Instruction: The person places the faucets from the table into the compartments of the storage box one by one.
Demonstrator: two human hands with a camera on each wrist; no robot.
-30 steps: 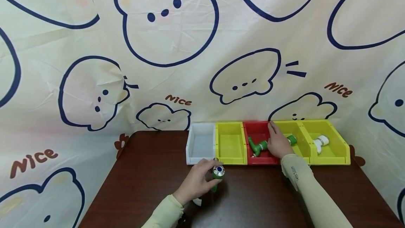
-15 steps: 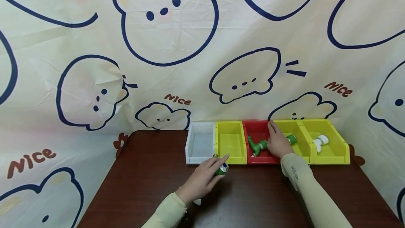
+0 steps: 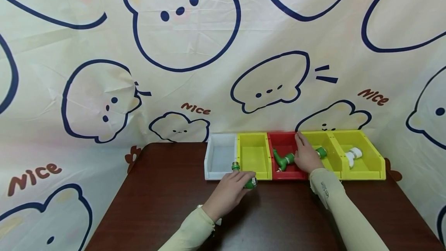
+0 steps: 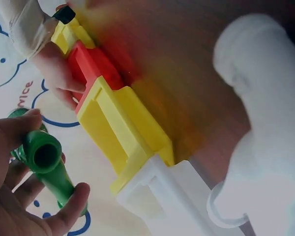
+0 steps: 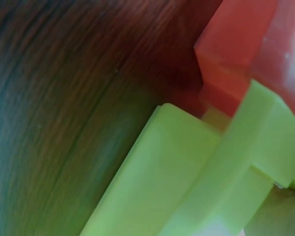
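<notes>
My left hand (image 3: pixel 228 191) grips a green pipe valve (image 3: pixel 251 183) with a silver cap, above the table just in front of the white and yellow bins. In the left wrist view the round open end of the valve (image 4: pixel 44 156) shows between thumb and fingers. My right hand (image 3: pixel 308 159) rests on the divider between the red bin (image 3: pixel 278 138) and the yellow bin beside it, fingers stretched toward the back rim. A green branched fitting (image 3: pixel 283 161) lies in the red bin. Another green fitting (image 3: pixel 321 152) lies partly behind the right hand.
A row of bins stands at the table's back edge: white bin (image 3: pixel 221 150), yellow bin (image 3: pixel 254 154), red, then two yellow. The rightmost holds a white fitting (image 3: pixel 352 156). Beneath my left wrist a white pipe fitting (image 4: pixel 265 113) sits on the dark table (image 3: pixel 167 189).
My left hand has moved slightly right and toward the bins, turning the valve so its silver cap faces right and a green end points at the bins. The right hand has stayed put.
</notes>
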